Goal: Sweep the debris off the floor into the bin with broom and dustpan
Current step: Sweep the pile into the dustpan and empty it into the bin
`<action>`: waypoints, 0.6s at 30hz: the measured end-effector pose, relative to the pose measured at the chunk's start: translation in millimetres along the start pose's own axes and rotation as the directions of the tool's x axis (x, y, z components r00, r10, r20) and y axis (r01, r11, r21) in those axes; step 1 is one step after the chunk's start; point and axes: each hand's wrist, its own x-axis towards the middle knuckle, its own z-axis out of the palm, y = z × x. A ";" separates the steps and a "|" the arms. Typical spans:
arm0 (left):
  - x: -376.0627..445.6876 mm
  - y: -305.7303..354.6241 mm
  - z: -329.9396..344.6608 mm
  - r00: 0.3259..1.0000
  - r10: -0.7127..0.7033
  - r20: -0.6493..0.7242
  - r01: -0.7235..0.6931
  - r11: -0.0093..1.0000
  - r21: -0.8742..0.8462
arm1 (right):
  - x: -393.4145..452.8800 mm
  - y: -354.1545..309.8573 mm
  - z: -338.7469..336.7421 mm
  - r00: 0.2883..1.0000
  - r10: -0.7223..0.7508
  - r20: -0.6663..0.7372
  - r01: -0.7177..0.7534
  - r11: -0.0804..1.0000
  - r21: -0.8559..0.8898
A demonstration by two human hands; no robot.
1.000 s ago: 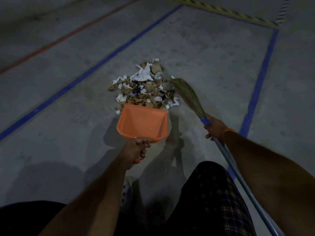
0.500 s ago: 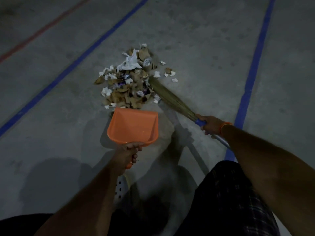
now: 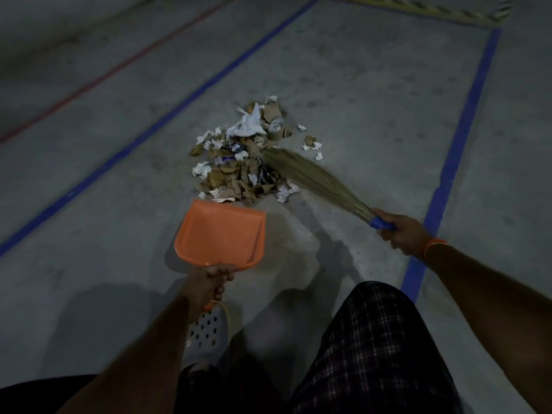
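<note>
A dim grey concrete floor (image 3: 373,85) fills the view. 2 blue painted lines (image 3: 179,112) cross it, 1 running from 8 o'clock toward 12, the other down the 3 o'clock side. A red line (image 3: 104,76) lies at 10 o'clock. Yellow-black hazard tape (image 3: 418,8) edges 1 o'clock.

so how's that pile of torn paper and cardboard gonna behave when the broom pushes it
The debris pile looks like loose torn scraps, so it will probably slide easily and feel light. Scraps already lie apart beside the broom, so some will likely scatter. The crumpled white paper on top may tumble rather than slide into the dustpan.
</note>
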 end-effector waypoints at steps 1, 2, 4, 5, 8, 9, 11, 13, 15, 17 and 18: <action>-3.8 -0.3 -0.4 1.000 -0.009 -0.011 0.009 1.000 0.024 | 1.2 -2.1 0.0 1.000 0.002 0.000 -0.002 1.000 0.003; -5.0 -1.7 -1.1 1.000 -0.021 -0.023 0.022 0.999 0.036 | 3.0 -5.0 1.9 1.000 0.012 0.007 -0.012 1.000 0.012; -2.5 -6.1 -3.9 0.998 -0.035 -0.044 0.037 0.999 0.034 | 9.4 -10.5 8.2 0.999 0.044 0.016 -0.045 0.998 0.042; 1.0 -8.2 -5.0 0.998 -0.038 -0.048 0.040 0.999 0.037 | 12.6 -13.4 12.0 0.998 0.056 0.017 -0.057 0.997 0.057; 13.8 -12.3 -8.1 0.998 -0.046 -0.051 0.046 0.999 0.010 | 24.4 -18.3 21.2 0.998 0.070 0.008 -0.070 0.994 0.086; 19.6 -13.6 -9.1 0.997 -0.055 -0.057 0.056 0.998 0.005 | 27.9 -19.9 23.6 0.997 0.073 0.005 -0.073 0.993 0.093; 31.0 -15.1 -11.3 0.997 -0.068 -0.046 0.068 0.997 0.018 | 35.3 -22.4 27.6 0.998 0.067 -0.008 -0.066 0.993 0.102; 43.8 -19.0 -16.6 0.996 -0.090 -0.019 0.091 0.994 0.053 | 42.6 -22.8 29.9 0.998 0.055 -0.008 -0.055 0.996 0.071; 55.8 -21.9 -22.9 0.995 -0.102 0.004 0.101 0.992 0.081 | 48.4 -20.6 31.3 0.998 0.067 0.010 -0.067 0.998 0.019; 65.2 -21.9 -27.0 0.995 -0.096 0.040 0.093 0.994 0.063 | 54.9 -16.3 33.3 0.996 0.050 0.067 -0.044 0.996 -0.078; 69.1 -21.1 -27.5 0.994 -0.090 0.058 0.088 0.995 0.043 | 57.1 -14.9 33.2 0.995 0.028 0.097 -0.015 0.991 -0.129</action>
